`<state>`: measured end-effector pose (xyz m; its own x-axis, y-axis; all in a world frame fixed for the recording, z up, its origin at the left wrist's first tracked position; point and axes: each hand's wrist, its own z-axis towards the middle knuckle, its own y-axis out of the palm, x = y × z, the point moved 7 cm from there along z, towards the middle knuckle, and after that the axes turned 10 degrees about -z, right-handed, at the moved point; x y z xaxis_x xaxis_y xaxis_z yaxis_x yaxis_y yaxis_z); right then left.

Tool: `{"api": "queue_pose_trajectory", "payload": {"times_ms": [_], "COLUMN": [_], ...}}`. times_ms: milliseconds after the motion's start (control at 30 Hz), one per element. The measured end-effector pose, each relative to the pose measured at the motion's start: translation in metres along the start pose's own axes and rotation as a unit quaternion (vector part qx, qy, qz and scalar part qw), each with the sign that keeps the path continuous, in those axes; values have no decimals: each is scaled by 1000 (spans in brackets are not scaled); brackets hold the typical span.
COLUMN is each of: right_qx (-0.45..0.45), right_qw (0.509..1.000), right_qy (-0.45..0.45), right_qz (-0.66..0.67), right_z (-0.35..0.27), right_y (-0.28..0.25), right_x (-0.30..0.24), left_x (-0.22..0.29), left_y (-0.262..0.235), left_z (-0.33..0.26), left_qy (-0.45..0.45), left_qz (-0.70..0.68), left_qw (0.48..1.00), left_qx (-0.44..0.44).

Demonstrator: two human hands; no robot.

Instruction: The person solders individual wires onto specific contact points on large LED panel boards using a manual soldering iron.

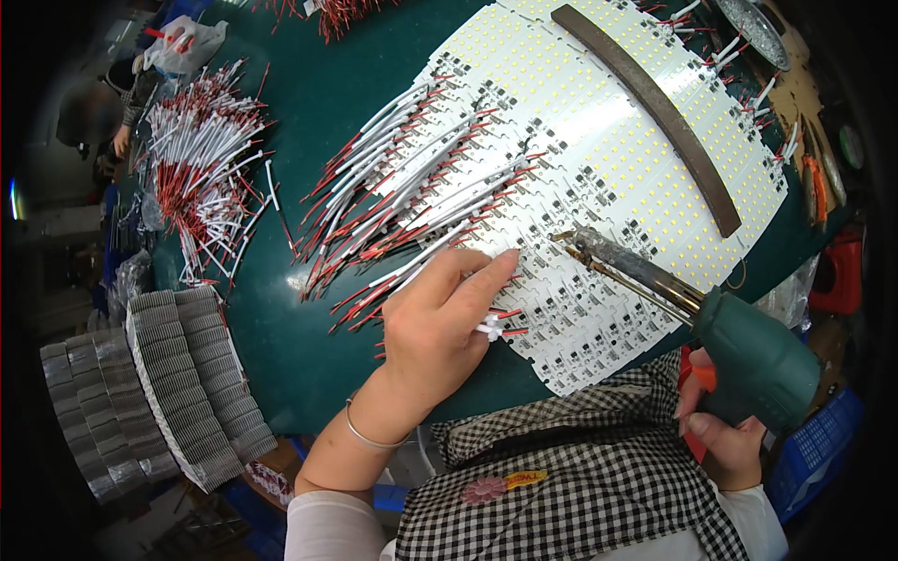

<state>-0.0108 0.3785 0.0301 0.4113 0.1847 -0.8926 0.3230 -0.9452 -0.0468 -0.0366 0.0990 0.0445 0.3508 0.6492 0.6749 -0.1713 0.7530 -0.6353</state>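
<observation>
A large white sheet of LED boards (524,70), dotted with yellow chips and small black parts, lies across the green table. Over its left part, my left hand (426,323) is closed on several short white-sleeved wires (491,327) with red ends; thumb and forefinger press together close to the board's contacts. Rows of similar wires (402,201) fan out leftward from the boards just beyond that hand. My right hand (725,444) grips a green soldering gun (760,360) by its handle. The gun's tip (566,237) hovers over or touches the boards right of my left fingers; which, I cannot tell.
A curved brown bar (655,112) lies across the sheet. Loose wires (201,164) are heaped at the left, above stacked grey ribbed strips (192,374). At the right are a round metal dish (753,33), pliers (814,182) and a blue basket (823,449). Another person's hand (122,140) shows far left.
</observation>
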Motion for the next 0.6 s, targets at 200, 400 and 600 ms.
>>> {"api": "queue_pose_trajectory", "payload": {"times_ms": [200, 400, 600], "right_qx": [-16, -39, -73], "right_qw": [1000, 999, 996], "right_qy": [10, 19, -3], "right_qz": [17, 2, -43], "right_z": [6, 6, 11], "right_y": [11, 14, 15], "right_x": [-3, 1, 1], "left_x": [-1, -1, 0], "left_y": [3, 5, 5], "left_z": [-1, -1, 0], "left_qy": [18, 12, 4], "left_qz": [35, 41, 47], "left_qw": [999, 999, 999], "left_qx": [-21, -15, -13]}}
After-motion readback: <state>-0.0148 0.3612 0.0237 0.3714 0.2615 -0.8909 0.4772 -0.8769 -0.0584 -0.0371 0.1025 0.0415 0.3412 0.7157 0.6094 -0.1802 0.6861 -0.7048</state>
